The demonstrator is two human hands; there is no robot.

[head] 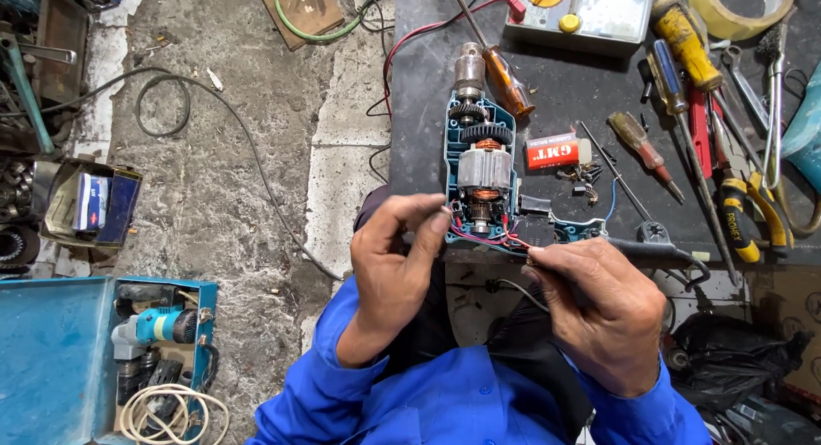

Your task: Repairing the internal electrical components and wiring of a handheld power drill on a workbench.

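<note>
Dark, worn bench [581, 94] filling the upper right of the view, its near edge running just above both hands. Cracked concrete floor [231, 197] to the left of it, with an open blue metal case [51, 359] at the lower left holding a turquoise power drill [158, 325] and a coil of pale cord [171, 411].

Opened blue-shelled electric drill [479, 167] lying lengthwise at the bench's near edge, chuck pointing toward the far edge, its motor armature, copper commutator and black gears laid bare. Grey meter box with yellow knobs [590, 13] at the far edge, a roll of tan tape [740, 9] toward the far right corner. Yellow-handled screwdriver [684, 39], red-handled pliers and yellow-and-black-handled pliers [753, 218] crowded along the right edge. Orange-handled screwdriver [506, 82] resting just beside the drill's chuck end, touching or nearly touching the shell. Small red-and-white carton [554, 152] just right of the armature, tiny loose parts scattered beside it.

Left hand [393, 270] raised at the near edge, thumb and fingertips pinched on thin red wires [487, 235] coming out of the drill's handle end. Right hand [599, 312] below the near edge, fingers curled, thumb and forefinger gripping a small metal terminal [531, 259] at the end of those wires; whether the piece is a connector or a bare tip cannot be told. Blue sleeves at the bottom of the view.
</note>
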